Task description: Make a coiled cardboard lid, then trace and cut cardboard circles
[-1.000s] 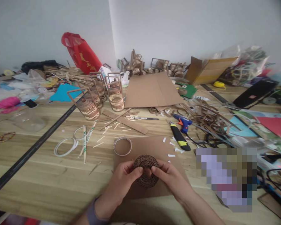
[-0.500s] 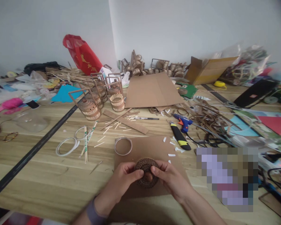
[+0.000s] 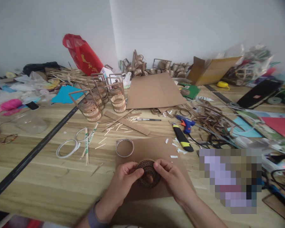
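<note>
Both my hands hold a round, dark brown coil of corrugated cardboard (image 3: 148, 171) just above a flat brown cardboard sheet (image 3: 154, 148). My left hand (image 3: 123, 181) pinches its left edge with thumb and fingers. On the coil's right side my right hand (image 3: 171, 180) grips it, thumb pressed on the face. A ring of tape (image 3: 124, 147) lies on the sheet just beyond the coil. A grey band sits on my left wrist.
Beyond the sheet lie a yellow-black utility knife (image 3: 181, 137), a blue glue gun (image 3: 185, 122), a pen (image 3: 148, 119) and cardboard strips. Small woven cardboard baskets (image 3: 91, 110) stand at the back left. A large folded cardboard (image 3: 155, 91), a red bag (image 3: 82, 57) and white rings (image 3: 66, 148) are further off.
The coil has tilted down and looks flatter and smaller. My fingers have shifted round its rim, with the right thumb moving over its upper face.
</note>
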`<state>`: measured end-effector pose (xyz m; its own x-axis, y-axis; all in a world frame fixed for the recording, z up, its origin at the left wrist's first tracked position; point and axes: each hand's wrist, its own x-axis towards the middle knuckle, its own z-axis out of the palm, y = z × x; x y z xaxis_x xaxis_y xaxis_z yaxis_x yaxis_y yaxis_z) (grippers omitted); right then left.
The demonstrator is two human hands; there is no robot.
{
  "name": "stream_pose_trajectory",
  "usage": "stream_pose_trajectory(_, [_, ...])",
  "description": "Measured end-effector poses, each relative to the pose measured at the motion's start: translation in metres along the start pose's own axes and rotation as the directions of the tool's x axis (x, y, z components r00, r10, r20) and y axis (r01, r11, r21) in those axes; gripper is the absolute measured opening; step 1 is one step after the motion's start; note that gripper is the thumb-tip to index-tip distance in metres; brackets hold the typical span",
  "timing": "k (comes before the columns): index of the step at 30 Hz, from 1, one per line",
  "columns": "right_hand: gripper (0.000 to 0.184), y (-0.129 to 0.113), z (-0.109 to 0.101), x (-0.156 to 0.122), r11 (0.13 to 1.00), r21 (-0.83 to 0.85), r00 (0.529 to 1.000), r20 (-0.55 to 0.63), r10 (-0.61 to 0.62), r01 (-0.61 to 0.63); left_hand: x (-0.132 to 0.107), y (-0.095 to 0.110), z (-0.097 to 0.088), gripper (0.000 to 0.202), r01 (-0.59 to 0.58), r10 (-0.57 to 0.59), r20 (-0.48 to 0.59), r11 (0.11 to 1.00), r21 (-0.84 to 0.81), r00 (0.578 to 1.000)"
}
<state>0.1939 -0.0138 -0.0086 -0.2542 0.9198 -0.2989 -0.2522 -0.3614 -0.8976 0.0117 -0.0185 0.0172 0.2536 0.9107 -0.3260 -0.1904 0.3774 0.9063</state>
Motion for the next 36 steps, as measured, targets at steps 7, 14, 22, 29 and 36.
stream_pose_trajectory(7, [0.049,0.002,0.0027,-0.0006,0.998,0.064,0.999,0.029,0.02,-0.022,0.0045,-0.0014,-0.0052,0.049,0.104,-0.105,-0.018,0.992,-0.072,0.994])
stream_pose_trajectory(14, [0.05,-0.0009,0.002,0.0032,0.988,0.15,1.0,-0.021,0.023,-0.019,0.005,-0.0048,-0.0014,0.058,0.164,-0.169,-0.029,0.98,-0.116,0.985])
stream_pose_trajectory(22, [0.048,-0.0019,-0.0008,0.0027,0.994,0.107,1.0,-0.031,0.0,0.003,0.0034,-0.0027,-0.0023,0.052,0.131,-0.141,-0.071,0.983,-0.132,0.987])
stream_pose_trajectory(29, [0.048,-0.0032,0.0021,0.0017,0.987,0.16,1.0,0.022,0.014,-0.017,0.0024,0.0005,-0.0047,0.05,0.159,-0.165,-0.022,0.971,-0.178,0.986])
stream_pose_trajectory(36, [0.046,-0.0014,0.002,0.0031,0.976,0.215,0.999,0.016,0.031,-0.033,0.0061,-0.0061,-0.0024,0.05,0.127,-0.136,-0.024,0.964,-0.233,0.99])
